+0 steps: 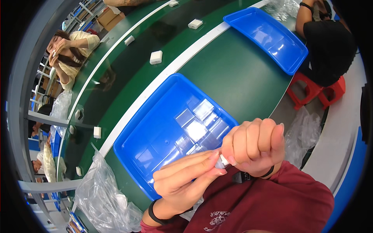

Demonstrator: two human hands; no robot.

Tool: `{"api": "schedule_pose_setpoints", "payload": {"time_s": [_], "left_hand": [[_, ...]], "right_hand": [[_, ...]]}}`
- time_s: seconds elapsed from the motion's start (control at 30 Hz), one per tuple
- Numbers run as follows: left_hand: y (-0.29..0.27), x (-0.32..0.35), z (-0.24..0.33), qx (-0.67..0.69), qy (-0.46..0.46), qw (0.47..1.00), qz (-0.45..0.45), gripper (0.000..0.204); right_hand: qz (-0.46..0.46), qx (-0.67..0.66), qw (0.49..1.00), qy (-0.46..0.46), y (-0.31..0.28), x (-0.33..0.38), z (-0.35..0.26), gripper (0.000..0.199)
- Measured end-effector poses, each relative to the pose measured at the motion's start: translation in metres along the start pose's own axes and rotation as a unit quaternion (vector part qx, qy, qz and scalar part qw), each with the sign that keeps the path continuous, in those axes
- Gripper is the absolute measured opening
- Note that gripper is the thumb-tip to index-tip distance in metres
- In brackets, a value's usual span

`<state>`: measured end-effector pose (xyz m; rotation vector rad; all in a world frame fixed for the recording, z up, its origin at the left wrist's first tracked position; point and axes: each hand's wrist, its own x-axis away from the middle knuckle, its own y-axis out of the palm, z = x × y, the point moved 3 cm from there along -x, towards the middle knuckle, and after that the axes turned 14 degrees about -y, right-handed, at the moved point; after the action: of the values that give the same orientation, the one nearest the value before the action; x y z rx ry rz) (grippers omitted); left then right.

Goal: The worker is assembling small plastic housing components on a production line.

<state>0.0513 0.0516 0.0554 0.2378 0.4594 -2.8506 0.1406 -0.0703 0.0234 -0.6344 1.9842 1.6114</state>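
Observation:
Close to my chest, over the near edge of a blue tray (pixel 143 128), both hands meet at a small white piece (pixel 224 159). My left hand (pixel 186 178) pinches it between thumb and straightened fingers, with something clear or pale at the fingertips. Curled into a loose fist, my right hand (pixel 254 145) grips its other end. Most of the piece is hidden by fingers, so its exact kind cannot be made out. Bright square reflections lie across the tray's floor.
White block-shaped pieces (pixel 155 57) lie spaced along the green belt (pixel 128 73), beyond a white rail (pixel 155 85). Another blue tray (pixel 268 35) stands at the far right, near a seated person in black (pixel 330 50). A clear plastic bag (pixel 103 190) lies at left. Another person (pixel 74 50) works opposite.

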Motion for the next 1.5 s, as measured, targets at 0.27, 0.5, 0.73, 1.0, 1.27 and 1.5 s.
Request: {"api": "schedule_pose_setpoints", "payload": {"time_s": [0.27, 0.5, 0.73, 1.0, 1.27, 1.5], "left_hand": [[0.004, 0.002, -0.006, -0.011, 0.107, 0.994, -0.013, 0.034], [0.01, 0.008, -0.006, -0.045, 0.136, 0.99, 0.003, 0.032], [-0.003, 0.0, -0.017, 0.089, -0.108, 0.99, -0.013, 0.035], [0.005, 0.002, -0.025, 0.228, -0.14, 0.963, -0.013, 0.042], [0.008, 0.005, -0.04, 0.322, -0.097, 0.942, 0.003, 0.041], [0.009, 0.005, -0.032, 0.349, -0.194, 0.914, 0.075, 0.033]], "right_hand": [[-0.167, 0.004, 0.986, 0.004, 0.006, -0.013, -0.007, 0.05], [-0.127, 0.107, 0.986, 0.021, 0.009, -0.006, -0.013, 0.049], [0.164, 0.034, 0.975, 0.149, 0.004, -0.008, -0.002, 0.04], [0.178, 0.136, 0.955, 0.195, 0.013, -0.011, 0.0, 0.043], [0.167, 0.17, 0.958, 0.158, 0.022, -0.001, 0.001, 0.043], [0.132, 0.135, 0.972, 0.14, 0.02, -0.01, 0.0, 0.03]]}}
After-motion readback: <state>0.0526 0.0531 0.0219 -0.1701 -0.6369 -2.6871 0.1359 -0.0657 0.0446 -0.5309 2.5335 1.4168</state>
